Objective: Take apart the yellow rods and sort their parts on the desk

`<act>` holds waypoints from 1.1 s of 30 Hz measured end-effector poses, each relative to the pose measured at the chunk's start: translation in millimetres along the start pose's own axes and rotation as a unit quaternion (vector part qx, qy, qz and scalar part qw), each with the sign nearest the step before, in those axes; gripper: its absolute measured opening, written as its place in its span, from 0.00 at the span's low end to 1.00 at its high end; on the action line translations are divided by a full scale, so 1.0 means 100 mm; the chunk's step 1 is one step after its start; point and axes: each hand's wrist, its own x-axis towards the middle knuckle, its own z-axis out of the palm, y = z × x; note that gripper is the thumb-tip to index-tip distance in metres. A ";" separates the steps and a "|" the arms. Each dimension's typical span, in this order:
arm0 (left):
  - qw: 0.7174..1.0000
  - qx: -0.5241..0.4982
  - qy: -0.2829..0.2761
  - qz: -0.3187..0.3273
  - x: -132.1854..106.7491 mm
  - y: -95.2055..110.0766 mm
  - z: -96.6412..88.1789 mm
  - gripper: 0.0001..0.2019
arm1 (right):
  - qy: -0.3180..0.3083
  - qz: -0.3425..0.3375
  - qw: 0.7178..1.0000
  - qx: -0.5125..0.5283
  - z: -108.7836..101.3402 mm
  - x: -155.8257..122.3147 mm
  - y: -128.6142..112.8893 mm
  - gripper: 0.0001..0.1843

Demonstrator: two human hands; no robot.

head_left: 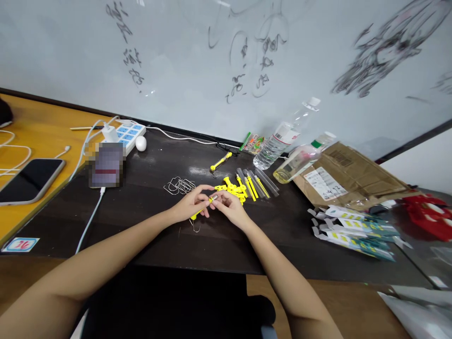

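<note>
My left hand (188, 206) is closed around a slim yellow plastic stick (194, 216), whose lower end sticks out below the fingers. My right hand (230, 207) pinches the stick's other end, where a small shiny metal bit shows. Fingers hide most of the piece. Below my left hand a bent metal wire (195, 228) lies on the table. A heap of bent metal wires (179, 185) is just beyond my left hand. Past my right hand sits a pile of yellow plastic parts (231, 187), and a separate yellow piece (221, 161) lies farther back.
Clear tubes (267, 182), some with yellow sticks inside, lie right of the pile. A water bottle (278, 141), a second bottle (294, 165) and a cardboard package (348, 174) stand behind. Printed packets (356, 230) are at right; a power strip (131, 134) and phone (33, 179) at left.
</note>
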 end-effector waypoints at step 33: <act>0.996 0.002 0.077 -0.054 0.08 0.01 -0.06 0.18 | -0.075 0.020 0.995 -0.065 0.08 -0.06 -0.01 0.13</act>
